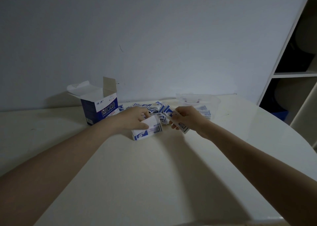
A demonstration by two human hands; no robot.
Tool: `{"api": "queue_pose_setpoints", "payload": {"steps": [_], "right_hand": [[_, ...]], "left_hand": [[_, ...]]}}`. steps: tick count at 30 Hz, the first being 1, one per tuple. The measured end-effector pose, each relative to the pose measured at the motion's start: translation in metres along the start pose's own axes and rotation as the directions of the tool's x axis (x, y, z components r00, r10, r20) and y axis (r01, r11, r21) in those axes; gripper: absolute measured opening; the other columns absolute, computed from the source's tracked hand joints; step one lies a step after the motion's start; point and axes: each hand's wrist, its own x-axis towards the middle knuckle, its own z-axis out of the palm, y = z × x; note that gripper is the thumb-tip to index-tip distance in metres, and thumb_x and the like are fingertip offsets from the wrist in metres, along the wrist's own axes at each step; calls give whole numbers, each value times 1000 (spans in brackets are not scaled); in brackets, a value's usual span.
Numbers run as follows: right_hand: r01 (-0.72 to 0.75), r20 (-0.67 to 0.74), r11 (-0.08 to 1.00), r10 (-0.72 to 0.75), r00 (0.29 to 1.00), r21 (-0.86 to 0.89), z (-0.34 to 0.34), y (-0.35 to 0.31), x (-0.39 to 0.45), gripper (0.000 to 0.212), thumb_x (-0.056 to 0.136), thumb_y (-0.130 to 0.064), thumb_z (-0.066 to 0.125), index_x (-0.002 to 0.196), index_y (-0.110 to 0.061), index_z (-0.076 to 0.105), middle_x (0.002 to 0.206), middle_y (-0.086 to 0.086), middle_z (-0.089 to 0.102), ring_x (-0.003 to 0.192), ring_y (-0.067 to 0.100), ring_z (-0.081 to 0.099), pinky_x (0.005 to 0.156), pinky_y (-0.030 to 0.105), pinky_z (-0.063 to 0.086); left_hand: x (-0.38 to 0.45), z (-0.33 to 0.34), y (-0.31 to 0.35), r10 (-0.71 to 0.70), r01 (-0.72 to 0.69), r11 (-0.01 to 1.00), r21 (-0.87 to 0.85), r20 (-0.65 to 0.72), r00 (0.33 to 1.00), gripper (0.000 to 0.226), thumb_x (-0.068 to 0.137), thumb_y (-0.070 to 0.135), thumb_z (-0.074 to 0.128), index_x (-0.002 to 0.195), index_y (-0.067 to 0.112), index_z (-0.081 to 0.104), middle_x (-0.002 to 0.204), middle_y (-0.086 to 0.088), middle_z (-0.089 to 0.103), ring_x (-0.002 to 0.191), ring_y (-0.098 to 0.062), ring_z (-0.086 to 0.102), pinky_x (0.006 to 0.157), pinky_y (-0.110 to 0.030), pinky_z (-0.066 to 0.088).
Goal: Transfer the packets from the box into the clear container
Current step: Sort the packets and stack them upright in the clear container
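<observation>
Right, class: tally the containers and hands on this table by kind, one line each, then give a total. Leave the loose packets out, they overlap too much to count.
Open cardboard box: 1
Clear container: 1
Hands holding packets: 2, left hand and right hand
Total: 4

Pretty dim room, kinda bluish light. Plain pale wall (154,36) at the back with one small dark mark on it, and a white tabletop (137,174) with a rounded right edge. White shelving unit (281,57) stands off its right side, cubbies mostly in shadow.
</observation>
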Motion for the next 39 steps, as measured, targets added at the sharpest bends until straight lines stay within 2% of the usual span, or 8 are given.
{"api": "queue_pose_setpoints", "payload": {"steps": [11, 15, 18, 21, 23, 26, 32, 39], "right_hand": [[-54, 43, 997, 52, 998, 51, 2, -2, 2, 18, 97, -11, 44, 91, -3, 60, 83, 12, 63, 66, 19, 62, 61, 26, 53], [-65, 50, 996, 62, 997, 61, 2, -4, 1, 19, 97, -11, 44, 87, -6, 59, 80, 7, 63, 67, 19, 62, 63, 28, 53], [-89, 46, 981, 82, 996, 175, 1, -6, 1, 15, 96, -9, 45, 91, -4, 58, 79, 8, 63, 67, 20, 61, 60, 25, 53], [-120, 31, 933, 117, 993, 339, 2, -10, 1, 12, 95, -3, 45, 96, 3, 55, 79, 11, 63, 63, 19, 61, 52, 21, 54], [-138, 38, 917, 133, 990, 374, 3, -12, 2, 12, 95, -3, 44, 96, 4, 54, 80, 12, 63, 62, 19, 61, 51, 20, 54], [-158, 69, 919, 143, 987, 360, 4, -13, 1, 13, 95, -3, 43, 91, 2, 54, 78, 11, 63, 62, 18, 61, 51, 20, 54], [-191, 60, 887, 183, 981, 420, 5, -10, 4, 18, 96, -3, 43, 81, -3, 53, 77, 12, 62, 63, 18, 62, 55, 20, 55], [-172, 88, 824, 148, 985, 541, 6, -15, 7, 13, 94, -4, 46, 91, -2, 59, 79, 10, 63, 66, 17, 63, 68, 28, 54]], "left_hand": [[4, -7, 2, 51, -42, 994, 103, -86, 995, 49, 95, 31, 48, 54, 17, 24, 50, 4, 21, 43, -8, 19, 46, -20, 18], [3, -7, 3, 67, -56, 996, 63, -197, 978, 44, 96, 32, 48, 63, 4, 50, 54, 1, 44, 44, -10, 39, 50, -15, 34], [1, -9, 6, 49, -58, 998, -31, -246, 968, 26, 96, 17, 46, 98, 3, 68, 80, 1, 67, 51, 3, 58, 56, -6, 43], [-2, -7, 11, 88, -94, 995, -26, -178, 980, 27, 96, 21, 50, 117, 16, 66, 99, 4, 62, 86, -7, 60, 70, -7, 40], [-3, -6, 10, 92, -102, 991, -90, -108, 990, 30, 93, 31, 53, 116, 17, 67, 101, 5, 61, 101, -10, 57, 81, -16, 40], [-2, -2, 6, 74, -82, 991, -110, -67, 995, 49, 84, 61, 46, 91, 18, 69, 85, -2, 55, 83, -14, 51, 71, -25, 35], [2, -1, 3, 9, -36, 978, -206, -131, 991, 35, 93, 11, 53, 127, 15, 58, 131, -3, 57, 115, -17, 55, 92, -24, 42], [3, -4, 4, -37, -84, 899, -430, -266, 963, 24, 86, 10, 64, 109, 14, 63, 103, -5, 62, 92, -14, 59, 67, -14, 47]]}}
